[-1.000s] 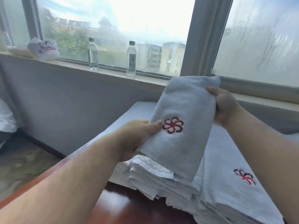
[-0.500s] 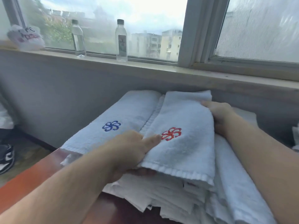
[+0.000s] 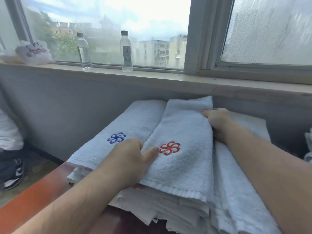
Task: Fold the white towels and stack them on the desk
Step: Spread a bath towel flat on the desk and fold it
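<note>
A folded white towel with a red flower emblem (image 3: 182, 149) lies on top of a pile of white towels (image 3: 168, 205) on the reddish-brown desk (image 3: 33, 198). My left hand (image 3: 131, 159) grips its near left edge, thumb on top beside the emblem and fingers underneath. My right hand (image 3: 217, 122) holds its far right edge near the top corner. To the left lies a folded white towel with a blue flower emblem (image 3: 128, 132). More white towels (image 3: 239, 191) lie under my right forearm.
A windowsill (image 3: 168, 80) runs across behind the desk with two clear water bottles (image 3: 126, 51) (image 3: 83, 50) and a white plastic bag (image 3: 33, 52). A grey wall stands close behind the towels. At far left, a person's black-and-white shoe (image 3: 15, 174) is on the floor.
The red-emblem towel came down from mid-air onto the pile beside the blue-emblem towel. Both hands lowered with it and still hold its edges.
</note>
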A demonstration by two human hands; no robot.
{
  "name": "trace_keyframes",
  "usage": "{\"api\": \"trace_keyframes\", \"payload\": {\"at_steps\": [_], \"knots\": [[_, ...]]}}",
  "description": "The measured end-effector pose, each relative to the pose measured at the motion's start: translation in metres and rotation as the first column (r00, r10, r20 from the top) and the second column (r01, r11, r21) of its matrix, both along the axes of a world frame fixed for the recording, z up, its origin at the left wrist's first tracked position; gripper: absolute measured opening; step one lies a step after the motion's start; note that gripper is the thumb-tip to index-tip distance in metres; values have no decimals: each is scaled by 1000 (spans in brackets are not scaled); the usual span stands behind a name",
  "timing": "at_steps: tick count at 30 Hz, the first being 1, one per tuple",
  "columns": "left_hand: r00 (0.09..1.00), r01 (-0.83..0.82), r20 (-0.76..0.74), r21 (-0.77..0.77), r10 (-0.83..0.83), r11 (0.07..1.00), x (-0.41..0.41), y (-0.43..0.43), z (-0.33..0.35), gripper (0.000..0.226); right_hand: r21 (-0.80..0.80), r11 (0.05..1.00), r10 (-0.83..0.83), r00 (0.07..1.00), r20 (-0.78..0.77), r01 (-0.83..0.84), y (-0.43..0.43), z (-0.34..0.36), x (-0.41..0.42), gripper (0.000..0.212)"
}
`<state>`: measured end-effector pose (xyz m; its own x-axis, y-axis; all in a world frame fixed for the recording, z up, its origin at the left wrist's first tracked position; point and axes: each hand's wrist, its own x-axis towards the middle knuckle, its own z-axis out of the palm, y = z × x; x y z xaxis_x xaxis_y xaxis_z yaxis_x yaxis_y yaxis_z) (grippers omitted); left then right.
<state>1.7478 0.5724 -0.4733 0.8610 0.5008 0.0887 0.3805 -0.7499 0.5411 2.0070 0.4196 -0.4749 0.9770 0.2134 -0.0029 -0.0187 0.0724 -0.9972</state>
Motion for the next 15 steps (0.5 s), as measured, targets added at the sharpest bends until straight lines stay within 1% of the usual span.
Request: {"api": "trace_keyframes", "payload": {"at_steps": [4,5,6,7,8,9,10,11,12,13,14,15], "knots": [[999,-42,31,-10,42,999,-2,8,7,36,-40,999,-8,1000,-27,7,1,0,0,20],[998,-50,25,-3,50,999,-2,9,8,34,-69,997,-24,1000,-19,22,2,1,-1,24],[998,-57,17,19,57,998,-2,10,9,35,-138,988,-61,998,23,63,2,2,-3,29],[998,-66,30,63,64,996,-1,9,8,37,-262,954,-117,985,127,147,2,4,-4,37],[995,-73,78,116,65,990,2,8,8,39,-385,881,-163,941,297,274,2,6,-7,44],[988,-66,147,154,43,986,6,6,10,37,-446,802,-160,863,479,397,1,9,-11,47],[977,-38,211,168,1,985,12,2,13,35,-462,746,-110,773,625,480,1,14,-15,44],[968,10,246,171,-52,985,19,-3,16,34,-485,715,-24,711,702,503,3,21,-18,36],[964,68,242,168,-108,983,26,-9,19,36,-546,689,86,693,715,477,6,27,-19,30],[966,129,202,167,-162,978,33,-15,20,41,-640,641,202,712,673,423,11,33,-17,28],[968,184,136,176,-209,967,40,-21,17,50,-742,565,297,750,591,361,15,35,-15,30],[969,228,53,193,-242,954,45,-25,11,61,-831,464,360,791,494,307,20,34,-11,35]]}}
